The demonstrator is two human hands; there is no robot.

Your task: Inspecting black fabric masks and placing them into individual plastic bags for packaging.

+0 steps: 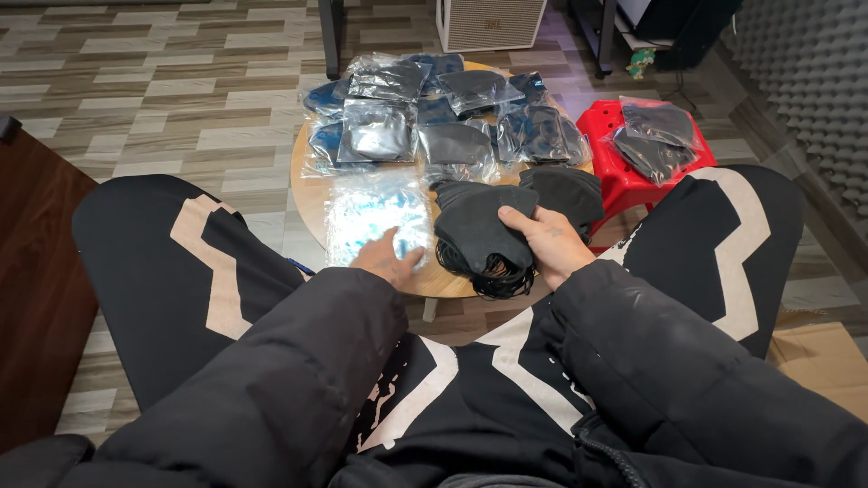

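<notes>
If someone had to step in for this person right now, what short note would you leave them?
Left hand: flat on the stack of empty clear bags, holding nothing.
Right hand: gripping a stack of loose black masks.
On the round table: bagged masks at the far side, another loose pile beside the right hand.
Red stool: more bagged masks.
Done: many bagged. Left: the loose stacks.

A room at home doubling as a small studio: wood-pattern floor [181, 99], grey acoustic foam [805, 81] on the wall, a white speaker cabinet [488, 23], low round table [312, 194].
</notes>
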